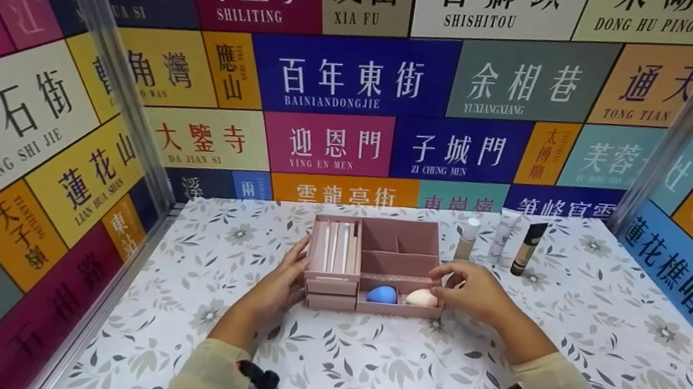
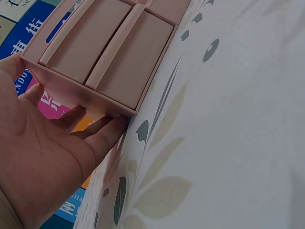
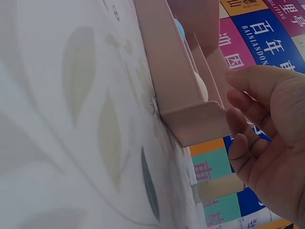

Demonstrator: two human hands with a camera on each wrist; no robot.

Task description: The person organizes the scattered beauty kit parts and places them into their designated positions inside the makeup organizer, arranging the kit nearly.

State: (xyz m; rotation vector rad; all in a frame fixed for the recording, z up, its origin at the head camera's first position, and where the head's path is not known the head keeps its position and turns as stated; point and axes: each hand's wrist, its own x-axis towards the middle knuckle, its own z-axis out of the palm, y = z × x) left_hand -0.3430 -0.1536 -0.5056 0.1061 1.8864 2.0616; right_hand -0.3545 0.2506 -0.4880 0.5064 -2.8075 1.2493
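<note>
A pink desktop organizer [image 1: 400,264] stands on the table in the head view. My left hand [image 1: 286,278] rests against its left side. Seen from the left wrist, the fingertips [image 2: 78,112] lie along that side, beside two drawers [image 2: 136,57]. My right hand [image 1: 472,288] is at the organizer's right end, with its fingers [image 3: 240,145] loosely bent and nothing in them. Near its thumb, a pale makeup sponge [image 1: 422,298] sits in the front compartment, right of a blue makeup sponge [image 1: 382,295]. Slim white sticks [image 1: 334,248] lie in the organizer's left top section.
Behind the right hand stand a small bottle with a white cap [image 1: 466,239], a white tube [image 1: 502,235] and a black-and-beige tube [image 1: 528,249]. A leaf-patterned cloth [image 1: 360,370] covers the table. Walls of coloured sign panels [image 1: 352,79] rise behind and at both sides.
</note>
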